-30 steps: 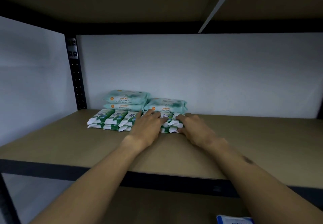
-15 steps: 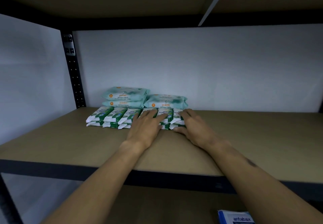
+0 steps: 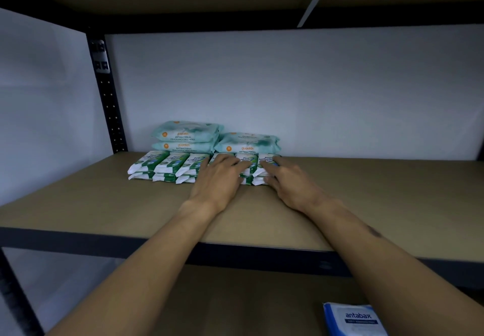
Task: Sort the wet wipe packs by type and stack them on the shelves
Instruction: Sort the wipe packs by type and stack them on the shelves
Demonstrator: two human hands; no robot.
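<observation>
Brown shelf board (image 3: 78, 204) against a white wall (image 3: 288, 87) carries everything. At its left, green-and-white packs (image 3: 162, 164) lie in a two-layer row, with pale teal packs (image 3: 187, 136) stacked just behind. The left hand (image 3: 220, 178) lies flat on the row, fingers straight, gripping nothing. The right hand (image 3: 285, 183) presses the row's right end, fingers spread and nearly straight. I judge this as squaring up the green row. Next calls for fetching the blue pack (image 3: 351, 318) from the lower shelf (image 3: 235, 309) and starting its own pile.
</observation>
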